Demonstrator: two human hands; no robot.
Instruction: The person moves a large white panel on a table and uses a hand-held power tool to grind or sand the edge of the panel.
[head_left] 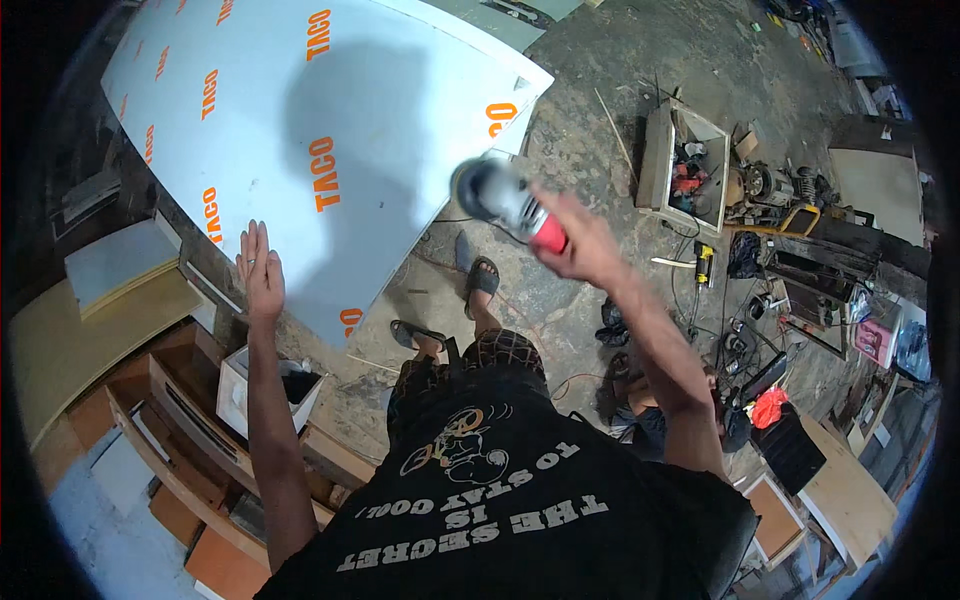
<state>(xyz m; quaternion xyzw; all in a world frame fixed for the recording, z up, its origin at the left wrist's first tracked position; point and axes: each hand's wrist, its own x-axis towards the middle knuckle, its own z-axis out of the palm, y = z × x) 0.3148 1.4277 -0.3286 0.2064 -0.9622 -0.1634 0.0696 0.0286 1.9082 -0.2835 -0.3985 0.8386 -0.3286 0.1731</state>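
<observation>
A large panel (380, 110) covered in pale film with orange lettering spreads out before me. My right hand (582, 245) is closed around the red rear body of an angle grinder (515, 205). The grinder's round disc end is blurred and sits at the panel's right edge; whether it touches that edge I cannot tell. At the panel's lower left edge is my left hand (262, 280), its fingers stretched out and holding nothing. A ring shows on one finger. Its fingertips overlap the film, but contact is not clear.
Wooden drawer-like frames (170, 430) and a white bin (262, 395) stand at left. On the right floor are a wooden box of tools (690, 170), a yellow-black drill (704, 263) and loose cords. Another person (645, 395) is low behind my right arm.
</observation>
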